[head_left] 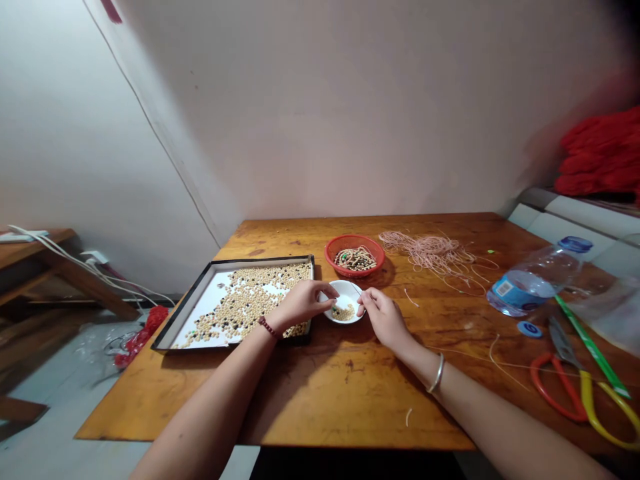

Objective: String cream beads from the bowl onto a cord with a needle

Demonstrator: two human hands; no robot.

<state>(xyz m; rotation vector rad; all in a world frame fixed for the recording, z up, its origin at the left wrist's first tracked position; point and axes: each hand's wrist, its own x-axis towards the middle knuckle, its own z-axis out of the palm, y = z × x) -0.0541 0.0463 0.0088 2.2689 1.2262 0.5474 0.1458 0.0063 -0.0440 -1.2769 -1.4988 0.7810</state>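
Observation:
My left hand (300, 303) rests at the left rim of a small white bowl (345, 293), its fingers curled and pinched toward the bowl. My right hand (381, 313) sits at the bowl's right rim, fingers pinched on what looks like a thin pale thread running over the bowl. A few beige beads lie in the bowl. Just left of it, a black-rimmed tray (200, 293) holds many loose beige and dark beads. Behind the bowl stands a red basket (354, 243) with strung beads in it.
A heap of pink cord (430, 250) lies at the back of the wooden table (350, 387). On the right lie a plastic water bottle (535, 277), its blue cap (529, 329), red and yellow scissors (575, 393) and a green stick (593, 347). Red cloth (600, 157) sits on a ledge.

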